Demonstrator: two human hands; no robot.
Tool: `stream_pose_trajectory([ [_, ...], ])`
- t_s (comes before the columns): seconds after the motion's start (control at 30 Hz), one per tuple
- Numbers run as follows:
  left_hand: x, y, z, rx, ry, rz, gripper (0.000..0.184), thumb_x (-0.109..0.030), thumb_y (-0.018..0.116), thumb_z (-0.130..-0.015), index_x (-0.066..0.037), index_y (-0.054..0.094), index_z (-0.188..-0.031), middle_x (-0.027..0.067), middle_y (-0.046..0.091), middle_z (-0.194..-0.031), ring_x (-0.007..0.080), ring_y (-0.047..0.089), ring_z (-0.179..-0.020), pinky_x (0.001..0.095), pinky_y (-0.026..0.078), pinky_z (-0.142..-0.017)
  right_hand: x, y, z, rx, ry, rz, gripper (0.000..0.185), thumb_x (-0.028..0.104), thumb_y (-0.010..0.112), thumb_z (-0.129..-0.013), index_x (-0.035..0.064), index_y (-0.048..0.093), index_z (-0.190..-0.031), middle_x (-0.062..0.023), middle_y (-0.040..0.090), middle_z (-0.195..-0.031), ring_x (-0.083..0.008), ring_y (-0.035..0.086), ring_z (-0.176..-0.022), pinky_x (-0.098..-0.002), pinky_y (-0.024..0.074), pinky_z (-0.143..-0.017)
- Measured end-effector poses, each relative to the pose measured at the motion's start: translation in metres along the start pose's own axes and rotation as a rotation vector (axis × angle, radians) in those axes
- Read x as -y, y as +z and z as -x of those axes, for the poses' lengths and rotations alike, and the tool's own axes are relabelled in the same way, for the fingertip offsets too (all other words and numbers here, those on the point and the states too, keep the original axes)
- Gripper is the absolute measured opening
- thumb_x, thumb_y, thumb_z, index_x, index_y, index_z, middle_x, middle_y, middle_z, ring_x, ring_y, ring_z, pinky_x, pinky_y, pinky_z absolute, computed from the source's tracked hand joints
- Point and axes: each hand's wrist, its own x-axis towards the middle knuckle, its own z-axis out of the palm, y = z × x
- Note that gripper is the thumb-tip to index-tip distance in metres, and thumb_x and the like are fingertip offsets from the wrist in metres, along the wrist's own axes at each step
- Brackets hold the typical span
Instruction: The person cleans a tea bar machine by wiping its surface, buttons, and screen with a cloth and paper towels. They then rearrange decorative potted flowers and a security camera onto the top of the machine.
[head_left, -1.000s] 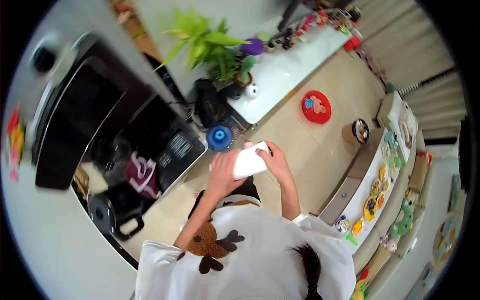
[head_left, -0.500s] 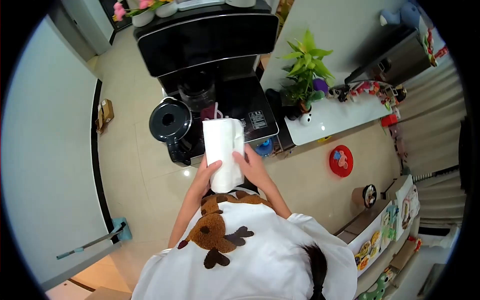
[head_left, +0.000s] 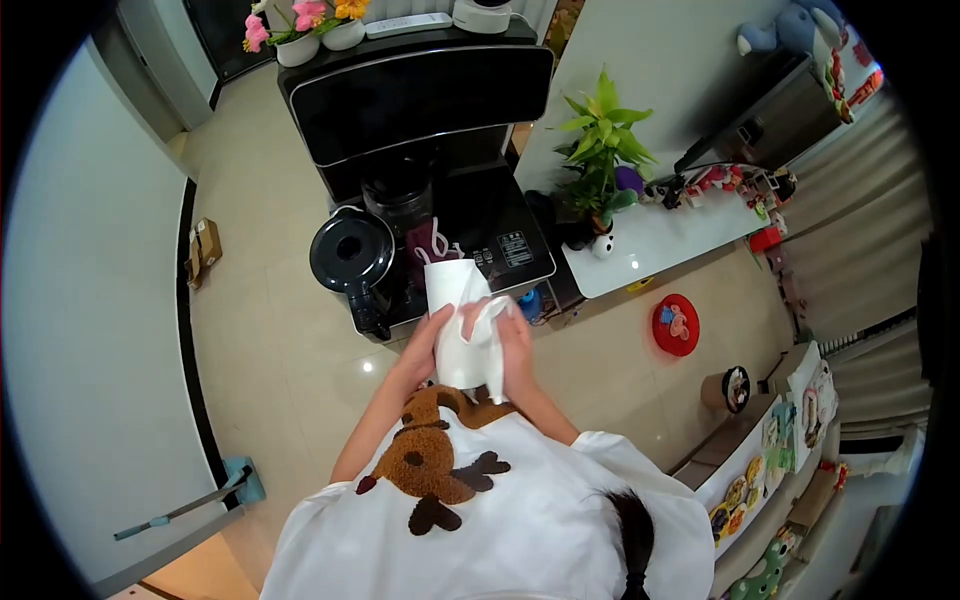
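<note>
In front of the kettle [head_left: 352,250] and to its right is a white paper roll [head_left: 456,362]; the left hand [head_left: 427,342] clasps its side, the right hand [head_left: 517,358] pinches its loose, crumpled sheet [head_left: 488,340]

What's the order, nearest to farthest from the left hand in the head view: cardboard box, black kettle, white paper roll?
1. White paper roll: touching the left hand, just to its right.
2. Black kettle: up and left of the hand.
3. Cardboard box: on the floor, well off to the left, beyond the kettle.
</note>
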Motion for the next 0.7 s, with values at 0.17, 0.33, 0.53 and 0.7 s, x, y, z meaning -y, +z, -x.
stream_pose_trajectory([
  [0.17,-0.005,0.017,0.001,-0.181,0.049,-0.175,0.053,-0.034,0.059,-0.084,-0.002,0.042,-0.122,0.0092,0.056,-0.102,0.0157,0.056,-0.086,0.0291,0.046,-0.075,-0.016,0.02,0.009,-0.15,0.079,0.078,0.028,0.024,0.039,-0.091,0.0034,0.051,-0.105,-0.0017,0.052,-0.088,-0.0095,0.048,-0.082,-0.0219,0.0375,-0.076],
  [0.33,0.007,0.005,-0.012,-0.233,0.2,-0.313,0.056,-0.03,0.066,-0.077,0.0,0.043,-0.118,0.0126,0.058,-0.102,0.0193,0.058,-0.088,0.0305,0.047,-0.075,-0.023,-0.007,0.017,0.074,0.36,-0.222,0.028,0.023,0.042,-0.089,0.0038,0.051,-0.106,-0.0003,0.053,-0.086,-0.0085,0.049,-0.082,-0.0222,0.0394,-0.074],
  [0.53,0.011,0.01,-0.009,-0.386,0.327,-1.065,0.066,-0.038,0.072,-0.068,-0.002,0.044,-0.116,0.0217,0.061,-0.1,0.0335,0.061,-0.091,0.0395,0.048,-0.076,0.009,0.027,0.032,0.589,0.153,0.196,0.014,0.011,0.052,-0.089,0.0027,0.056,-0.099,0.0027,0.051,-0.083,-0.0068,0.048,-0.078,-0.0226,0.0409,-0.068],
  [0.7,-0.016,0.022,0.026,-0.3,0.272,-1.31,0.064,-0.038,0.069,-0.068,-0.007,0.043,-0.117,0.0228,0.06,-0.102,0.0393,0.057,-0.095,0.0435,0.046,-0.079,0.032,-0.043,-0.042,-0.395,-0.411,0.743,0.016,0.01,0.052,-0.085,0.0021,0.053,-0.099,-0.0053,0.052,-0.082,-0.0134,0.05,-0.076,-0.0275,0.0421,-0.069],
])
